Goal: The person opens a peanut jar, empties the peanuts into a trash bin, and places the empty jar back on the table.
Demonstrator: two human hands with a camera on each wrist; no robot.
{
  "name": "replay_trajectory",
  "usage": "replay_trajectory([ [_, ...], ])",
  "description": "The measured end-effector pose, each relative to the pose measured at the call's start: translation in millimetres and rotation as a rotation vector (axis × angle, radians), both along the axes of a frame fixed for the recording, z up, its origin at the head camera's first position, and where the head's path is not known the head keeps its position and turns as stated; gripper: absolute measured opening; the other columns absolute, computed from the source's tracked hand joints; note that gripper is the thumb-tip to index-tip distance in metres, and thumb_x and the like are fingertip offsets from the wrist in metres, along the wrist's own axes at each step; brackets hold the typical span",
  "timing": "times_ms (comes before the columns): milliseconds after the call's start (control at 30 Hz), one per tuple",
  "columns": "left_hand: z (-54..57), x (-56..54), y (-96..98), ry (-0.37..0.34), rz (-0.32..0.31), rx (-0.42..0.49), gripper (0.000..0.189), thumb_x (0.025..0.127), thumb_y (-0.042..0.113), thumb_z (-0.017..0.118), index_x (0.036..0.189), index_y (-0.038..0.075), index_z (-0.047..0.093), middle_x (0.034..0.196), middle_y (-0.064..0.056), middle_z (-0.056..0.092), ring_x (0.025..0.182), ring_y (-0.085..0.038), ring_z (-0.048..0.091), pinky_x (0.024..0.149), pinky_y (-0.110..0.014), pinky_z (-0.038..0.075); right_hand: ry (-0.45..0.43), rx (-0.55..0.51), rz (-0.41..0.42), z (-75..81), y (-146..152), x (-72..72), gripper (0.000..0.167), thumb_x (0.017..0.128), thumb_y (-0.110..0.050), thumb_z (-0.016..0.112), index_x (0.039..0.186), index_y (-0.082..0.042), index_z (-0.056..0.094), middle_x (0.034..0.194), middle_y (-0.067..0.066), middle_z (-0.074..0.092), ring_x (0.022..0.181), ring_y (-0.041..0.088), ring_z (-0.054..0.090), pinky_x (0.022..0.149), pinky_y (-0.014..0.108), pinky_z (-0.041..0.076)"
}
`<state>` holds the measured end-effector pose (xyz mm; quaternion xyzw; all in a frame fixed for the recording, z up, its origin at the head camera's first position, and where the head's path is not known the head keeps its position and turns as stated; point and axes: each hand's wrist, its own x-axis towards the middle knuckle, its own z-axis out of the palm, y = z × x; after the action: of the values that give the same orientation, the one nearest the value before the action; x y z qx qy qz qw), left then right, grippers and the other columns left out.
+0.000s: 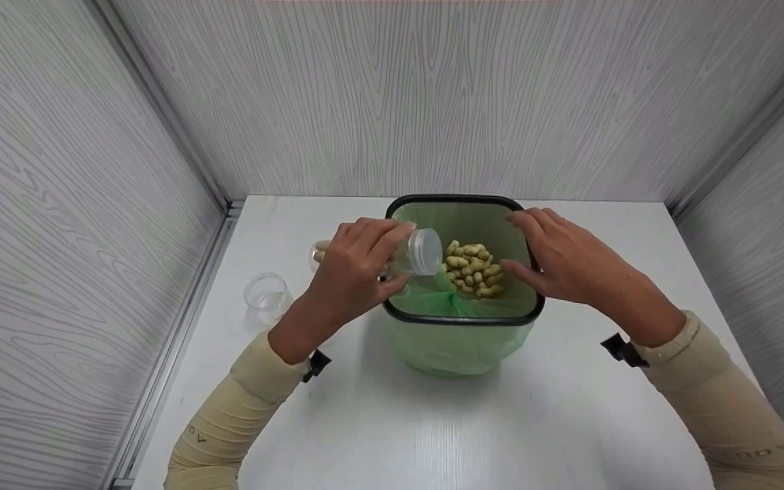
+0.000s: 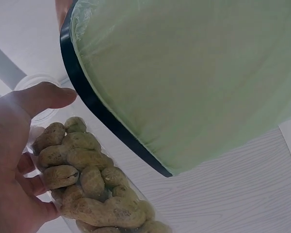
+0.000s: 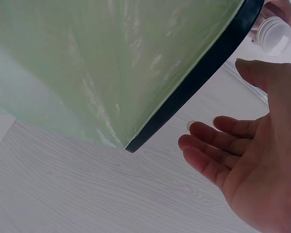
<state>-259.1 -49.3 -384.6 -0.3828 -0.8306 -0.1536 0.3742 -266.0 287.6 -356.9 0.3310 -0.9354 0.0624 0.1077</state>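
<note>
My left hand (image 1: 358,272) grips a clear plastic jar (image 1: 402,262), held tilted over the left rim of a bin, its round whitish end pointing toward the inside. Peanuts (image 2: 92,179) show through the jar's wall in the left wrist view. The bin has a black rim (image 1: 463,320) and a pale green bag lining (image 1: 460,350). More peanuts (image 1: 477,269) lie heaped inside it. Beside the right rim is my right hand (image 1: 569,262), fingers spread and loosely bent, holding nothing. In the right wrist view that hand (image 3: 257,160) appears apart from the rim.
A clear round container (image 1: 267,296) stands on the white table (image 1: 446,435), left of the bin. Wood-grain panels (image 1: 399,102) enclose the table at the back and both sides.
</note>
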Motion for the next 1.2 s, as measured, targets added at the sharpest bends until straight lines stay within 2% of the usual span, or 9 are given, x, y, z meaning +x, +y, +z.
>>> replay_trajectory([
  [333,4.2,6.6,9.0,0.023,-0.009,-0.031,0.072,0.072,0.028,0.096,0.134,0.008,0.064,0.119,-0.009,0.072,0.107,-0.028,0.068,0.086,-0.045,0.057,0.005,-0.037,0.019,6.5,-15,16.1,0.071,0.100,-0.045,0.067,0.150,-0.001,0.043,0.141,0.024,0.057,0.128,0.041,0.060,0.102,0.057,0.053],
  [533,4.4,11.0,13.0,0.048,0.018,-0.060,0.074,0.071,0.032,0.097,0.134,0.011,0.065,0.120,-0.007,0.071,0.107,-0.026,0.067,0.085,-0.042,0.057,-0.033,-0.099,0.057,7.5,-26,25.0,0.077,0.099,-0.045,0.068,0.154,-0.001,0.037,0.146,0.022,0.055,0.129,0.039,0.062,0.103,0.056,0.053],
  [700,6.6,15.8,16.7,0.067,0.035,-0.068,0.074,0.071,0.033,0.097,0.133,0.012,0.065,0.119,-0.006,0.072,0.106,-0.025,0.067,0.083,-0.041,0.056,-0.004,-0.147,0.132,8.3,-37,32.6,0.080,0.096,-0.045,0.072,0.153,0.000,0.038,0.146,0.020,0.054,0.124,0.036,0.064,0.099,0.052,0.056],
  [933,8.5,20.8,23.3,0.098,0.057,-0.061,0.070,0.071,0.035,0.097,0.130,0.011,0.067,0.118,-0.005,0.073,0.104,-0.025,0.068,0.083,-0.039,0.056,-0.037,-0.204,0.143,12.1,-51,42.1,0.082,0.094,-0.046,0.074,0.153,-0.003,0.038,0.147,0.019,0.053,0.128,0.037,0.062,0.103,0.054,0.055],
  [1200,6.1,23.5,27.7,0.139,0.081,-0.064,0.067,0.071,0.037,0.096,0.128,0.013,0.069,0.117,-0.003,0.074,0.102,-0.023,0.068,0.078,-0.037,0.055,0.037,-0.271,0.193,6.4,-62,47.5,0.082,0.090,-0.038,0.081,0.150,0.000,0.040,0.137,0.018,0.058,0.110,0.031,0.070,0.091,0.044,0.062],
])
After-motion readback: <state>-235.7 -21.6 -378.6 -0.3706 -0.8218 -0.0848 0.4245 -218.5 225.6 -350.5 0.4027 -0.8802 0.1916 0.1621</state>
